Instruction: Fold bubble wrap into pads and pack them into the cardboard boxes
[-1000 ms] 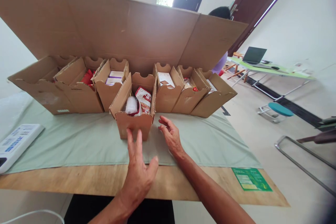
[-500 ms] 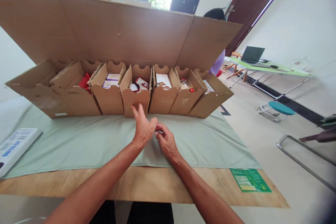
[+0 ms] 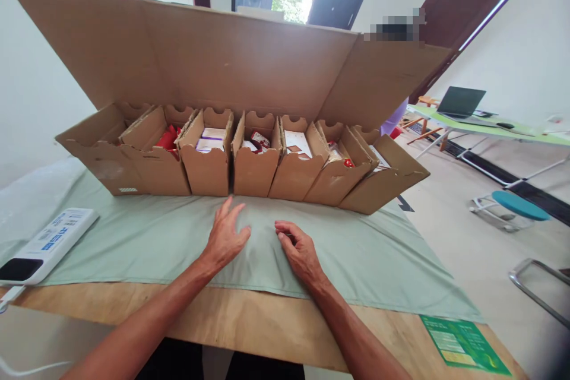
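My left hand (image 3: pixel 226 234) is over the green cloth (image 3: pixel 178 249), fingers spread, holding nothing. To its right, my right hand (image 3: pixel 299 249) hovers low above the cloth or rests on it; its fingers are curved and parted with nothing visible in them. Just beyond both hands stands a row of several open cardboard bins (image 3: pixel 252 175). Inside them I see a red packet (image 3: pixel 168 138), white boxes with purple edges (image 3: pixel 210 141), a dark red and white packet (image 3: pixel 260 141), a white card-like item (image 3: pixel 297 143) and a clear bag (image 3: pixel 335 153).
A tall cardboard panel (image 3: pixel 244 59) rises behind the bins. At the left lies a white power bank (image 3: pixel 57 243) with a cable. A green sheet (image 3: pixel 465 344) is on the wooden table edge (image 3: pixel 240 320). Farther right are a laptop (image 3: pixel 461 102), a teal stool (image 3: pixel 520 205) and a person's purple sleeve (image 3: pixel 394 117).
My left hand has drawn back from the middle bin and moved left, away from my right hand. The view has swung left, so the bins sit farther right.
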`<state>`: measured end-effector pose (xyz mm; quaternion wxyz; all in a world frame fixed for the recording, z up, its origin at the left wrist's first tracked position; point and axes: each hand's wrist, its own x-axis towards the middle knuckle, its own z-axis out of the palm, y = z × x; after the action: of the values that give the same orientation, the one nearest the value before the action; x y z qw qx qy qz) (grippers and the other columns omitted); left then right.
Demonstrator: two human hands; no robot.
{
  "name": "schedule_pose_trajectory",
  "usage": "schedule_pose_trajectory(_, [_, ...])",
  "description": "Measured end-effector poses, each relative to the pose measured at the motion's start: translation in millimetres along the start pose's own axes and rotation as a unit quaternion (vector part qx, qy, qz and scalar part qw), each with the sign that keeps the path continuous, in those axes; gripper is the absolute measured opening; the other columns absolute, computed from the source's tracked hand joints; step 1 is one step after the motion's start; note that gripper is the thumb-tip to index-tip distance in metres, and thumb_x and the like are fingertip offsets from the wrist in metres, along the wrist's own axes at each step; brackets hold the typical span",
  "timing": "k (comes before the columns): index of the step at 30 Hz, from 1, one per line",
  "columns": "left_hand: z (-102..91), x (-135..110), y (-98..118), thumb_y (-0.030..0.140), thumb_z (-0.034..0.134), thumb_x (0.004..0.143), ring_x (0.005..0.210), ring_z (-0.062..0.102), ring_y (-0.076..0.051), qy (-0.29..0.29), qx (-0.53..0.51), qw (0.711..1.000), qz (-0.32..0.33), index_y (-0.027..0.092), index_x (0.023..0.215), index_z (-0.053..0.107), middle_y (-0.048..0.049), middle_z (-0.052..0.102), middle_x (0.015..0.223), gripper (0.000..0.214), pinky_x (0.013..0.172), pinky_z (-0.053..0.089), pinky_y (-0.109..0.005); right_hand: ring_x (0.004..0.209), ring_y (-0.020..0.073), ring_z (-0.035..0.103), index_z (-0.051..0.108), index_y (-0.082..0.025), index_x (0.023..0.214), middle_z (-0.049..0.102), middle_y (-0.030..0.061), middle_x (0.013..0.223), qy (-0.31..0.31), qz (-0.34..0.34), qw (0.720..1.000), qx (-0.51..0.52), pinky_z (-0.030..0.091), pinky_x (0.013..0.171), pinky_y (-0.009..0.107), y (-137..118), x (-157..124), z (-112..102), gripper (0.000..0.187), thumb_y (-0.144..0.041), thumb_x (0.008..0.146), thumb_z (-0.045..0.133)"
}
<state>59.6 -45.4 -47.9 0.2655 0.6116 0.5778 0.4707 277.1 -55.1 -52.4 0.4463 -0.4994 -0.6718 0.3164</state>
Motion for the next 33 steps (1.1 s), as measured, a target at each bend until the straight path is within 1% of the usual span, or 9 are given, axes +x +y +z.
schedule_pose_trajectory(3, [-25.4, -6, -21, 0.023, 0.064, 0.073, 0.132, 0.057, -0.035, 0.046, -0.009, 0.998, -0.029, 0.020, 0.106, 0.074, -0.0144, 0.066, 0.132, 0.035, 0.116, 0.043, -0.058, 0.087, 0.0244, 0.072, 0.074, -0.021, 0.103, 0.077, 0.0088, 0.100, -0.021, 0.006, 1.000, -0.017, 0.058, 0.079, 0.038, -14, 3, 7, 0.025, -0.034, 0.091, 0.056])
schedule_pose_trajectory(6, [-36.2, -3, -32, 0.027, 0.060, 0.080, 0.128, 0.059, -0.034, 0.092, -0.028, 0.993, -0.064, 0.017, 0.119, 0.068, -0.0168, 0.064, 0.133, 0.041, 0.107, 0.051, -0.055, 0.091, 0.0233, 0.072, 0.071, -0.022, 0.108, 0.077, 0.0078, 0.102, -0.053, -0.022, 0.998, -0.033, 0.056, 0.076, 0.034, -47, 19, 17, 0.025, -0.033, 0.093, 0.055])
schedule_pose_trajectory(9, [-37.6, 3, -36, 0.034, 0.056, 0.088, 0.132, 0.057, -0.033, 0.154, -0.073, 0.980, -0.104, 0.016, 0.139, 0.055, -0.0184, 0.058, 0.142, 0.054, 0.109, 0.049, -0.055, 0.086, 0.0196, 0.070, 0.064, -0.023, 0.128, 0.076, 0.0054, 0.101, -0.069, -0.089, 0.992, -0.057, 0.054, 0.075, 0.031, -91, 55, 33, 0.036, -0.029, 0.094, 0.053])
schedule_pose_trajectory(13, [-43.7, 13, -42, 0.040, 0.057, 0.091, 0.141, 0.049, -0.031, 0.252, -0.161, 0.946, -0.125, 0.020, 0.143, 0.049, -0.0154, 0.054, 0.148, 0.055, 0.121, 0.036, -0.052, 0.077, 0.0183, 0.067, 0.046, -0.024, 0.152, 0.074, 0.0005, 0.093, -0.093, -0.150, 0.972, -0.153, 0.050, 0.078, 0.030, -140, 118, 64, 0.062, -0.022, 0.091, 0.054])
schedule_pose_trajectory(16, [-54.9, 21, -49, 0.043, 0.052, 0.095, 0.143, 0.048, -0.030, 0.291, -0.175, 0.931, -0.134, 0.022, 0.141, 0.050, -0.0150, 0.054, 0.148, 0.051, 0.123, 0.034, -0.050, 0.073, 0.0209, 0.066, 0.051, -0.024, 0.147, 0.072, -0.0017, 0.079, -0.102, -0.132, 0.958, -0.234, 0.049, 0.077, 0.031, -156, 153, 88, 0.062, -0.019, 0.086, 0.061])
schedule_pose_trajectory(19, [-64.4, 29, -56, 0.047, 0.050, 0.096, 0.138, 0.052, -0.030, 0.318, -0.197, 0.916, -0.149, 0.023, 0.135, 0.055, -0.0141, 0.058, 0.143, 0.046, 0.121, 0.037, -0.049, 0.068, 0.0205, 0.065, 0.067, -0.024, 0.117, 0.070, -0.0022, 0.070, -0.093, -0.088, 0.962, -0.239, 0.048, 0.073, 0.031, -159, 165, 103, 0.030, -0.016, 0.090, 0.058])
schedule_pose_trajectory(22, [-70.5, 36, -63, 0.053, 0.047, 0.095, 0.134, 0.056, -0.029, 0.343, -0.225, 0.898, -0.161, 0.019, 0.129, 0.059, -0.0148, 0.062, 0.138, 0.049, 0.119, 0.040, -0.046, 0.065, 0.0184, 0.066, 0.065, -0.024, 0.094, 0.069, -0.0028, 0.067, -0.083, -0.075, 0.971, -0.209, 0.047, 0.068, 0.028, -159, 152, 102, 0.017, -0.015, 0.093, 0.052])
schedule_pose_trajectory(26, [-78.3, 44, -74, 0.063, 0.036, 0.095, 0.129, 0.060, -0.026, 0.372, -0.275, 0.868, -0.183, 0.015, 0.125, 0.061, -0.0173, 0.065, 0.134, 0.062, 0.114, 0.046, -0.042, 0.058, 0.0155, 0.063, 0.062, -0.024, 0.091, 0.067, -0.0040, 0.064, -0.096, -0.097, 0.977, -0.166, 0.044, 0.062, 0.026, -166, 94, 73, 0.012, -0.019, 0.094, 0.052])
schedule_pose_trajectory(33, [-85.9, 40, -69, 0.069, 0.039, 0.091, 0.124, 0.064, -0.026, 0.343, -0.318, 0.867, -0.174, 0.014, 0.112, 0.066, -0.0156, 0.070, 0.125, 0.065, 0.109, 0.048, -0.040, 0.061, 0.0172, 0.067, 0.071, -0.026, 0.094, 0.072, 0.0011, 0.073, -0.129, -0.077, 0.982, -0.113, 0.051, 0.057, 0.026, -165, -25, -48, 0.015, -0.032, 0.098, 0.057])
